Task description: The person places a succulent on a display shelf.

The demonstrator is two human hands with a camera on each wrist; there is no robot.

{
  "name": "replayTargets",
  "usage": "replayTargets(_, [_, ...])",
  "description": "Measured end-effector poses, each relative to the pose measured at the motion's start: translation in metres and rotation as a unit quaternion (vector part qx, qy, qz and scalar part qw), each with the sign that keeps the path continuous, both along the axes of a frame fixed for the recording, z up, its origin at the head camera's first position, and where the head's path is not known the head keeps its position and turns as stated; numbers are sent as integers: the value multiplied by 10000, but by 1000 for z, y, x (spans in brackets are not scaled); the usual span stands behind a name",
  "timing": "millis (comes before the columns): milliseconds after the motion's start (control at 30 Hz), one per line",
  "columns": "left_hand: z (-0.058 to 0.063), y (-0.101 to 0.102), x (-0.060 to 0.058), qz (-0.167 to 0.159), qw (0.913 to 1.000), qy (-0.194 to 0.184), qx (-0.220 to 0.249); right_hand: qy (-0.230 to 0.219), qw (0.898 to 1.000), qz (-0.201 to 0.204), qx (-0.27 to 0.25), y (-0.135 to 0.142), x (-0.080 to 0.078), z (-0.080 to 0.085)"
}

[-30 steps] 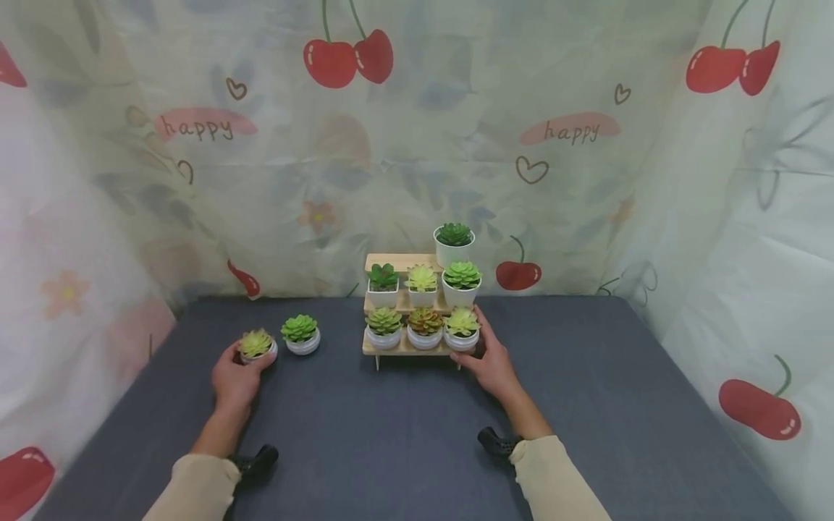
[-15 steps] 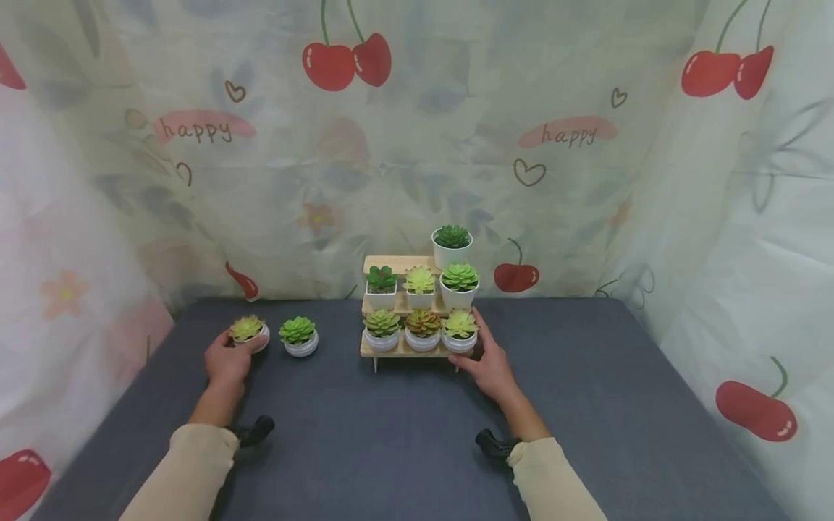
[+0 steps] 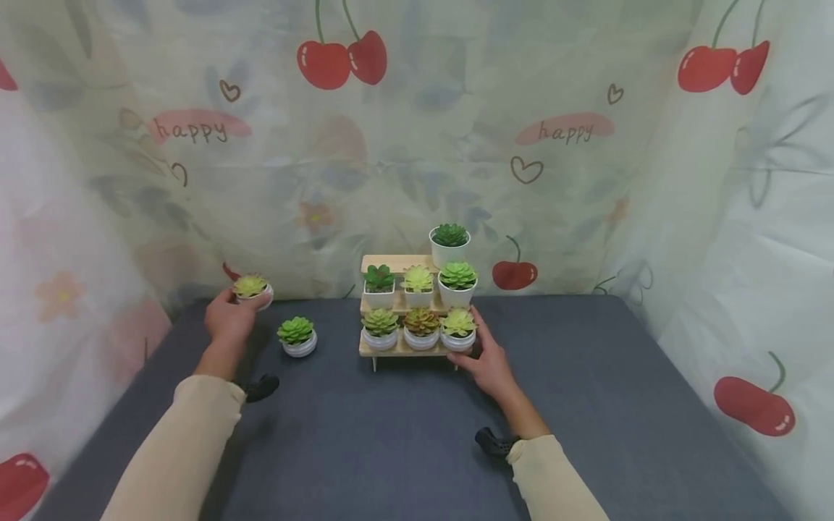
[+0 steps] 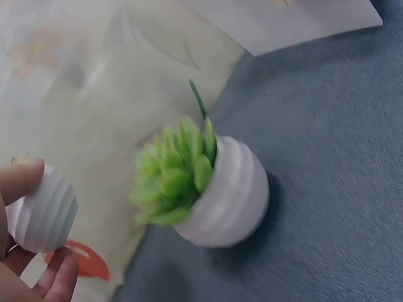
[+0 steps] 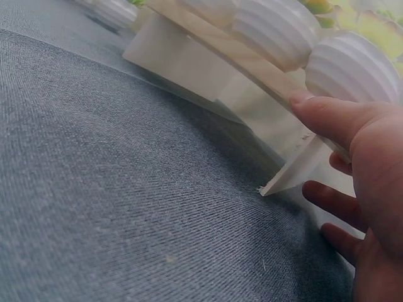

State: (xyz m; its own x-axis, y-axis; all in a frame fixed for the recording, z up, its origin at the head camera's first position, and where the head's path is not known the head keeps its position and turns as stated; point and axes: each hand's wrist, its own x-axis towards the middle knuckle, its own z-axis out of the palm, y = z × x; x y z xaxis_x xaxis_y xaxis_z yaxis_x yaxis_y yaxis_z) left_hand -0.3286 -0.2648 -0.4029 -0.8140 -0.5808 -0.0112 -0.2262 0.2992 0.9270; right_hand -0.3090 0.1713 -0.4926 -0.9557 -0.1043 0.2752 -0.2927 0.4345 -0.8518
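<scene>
My left hand (image 3: 229, 318) holds a small potted succulent (image 3: 253, 289) by its ribbed white pot, up off the table at the far left. In the left wrist view, thumb and fingers pinch that pot (image 4: 47, 211). A green succulent in a ribbed white pot (image 3: 297, 337) stands on the table, right of my left hand. My right hand (image 3: 490, 365) grips the right end of a tiered wooden plant stand (image 3: 404, 351). Its thumb (image 5: 321, 113) lies against the lowest shelf's front edge, beside a potted yellow-green succulent (image 3: 458, 331); some fingertips are hidden.
The stand bears several potted succulents on its lower two tiers and one dark green succulent (image 3: 449, 246) at the top tier's right end; bare wood (image 3: 394, 263) shows on its left. A dark grey cloth covers the table (image 3: 391, 449). Printed curtains (image 3: 417, 145) hang behind and beside it.
My left hand has lifted its succulent off the table and carried it away from me, towards the back curtain. The right hand stays at the stand.
</scene>
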Motion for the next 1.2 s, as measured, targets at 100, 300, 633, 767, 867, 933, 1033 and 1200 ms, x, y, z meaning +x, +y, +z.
replayTargets(100, [12,5,-5,-366,9993,7,-88,-22,10000,-13,-13,0,0,1])
replayTargets(300, [27,23,-13,-1056,9939,319,-49,-76,10000,-33,13,0,1,2])
replayTargets(633, [45,55,-20,-1877,9796,566,-444,-15,10000,-17,-2,-1,2,1])
replayTargets(767, [50,68,-24,-2086,9749,569,-531,6,10000,-24,6,-2,1,1])
replayTargets(867, [52,80,-28,-2101,9749,598,-433,-38,10000,-36,5,-2,1,0])
replayTargets(933, [54,87,-29,-2119,9751,570,-329,-65,10000,-31,0,-1,0,0])
replayTargets(1033, [56,97,-31,-2150,9748,545,-229,-73,10000,-14,15,-1,0,-1])
replayTargets(1200, [57,113,-37,-2167,9743,613,-113,-66,10000,-11,1,0,-1,-1])
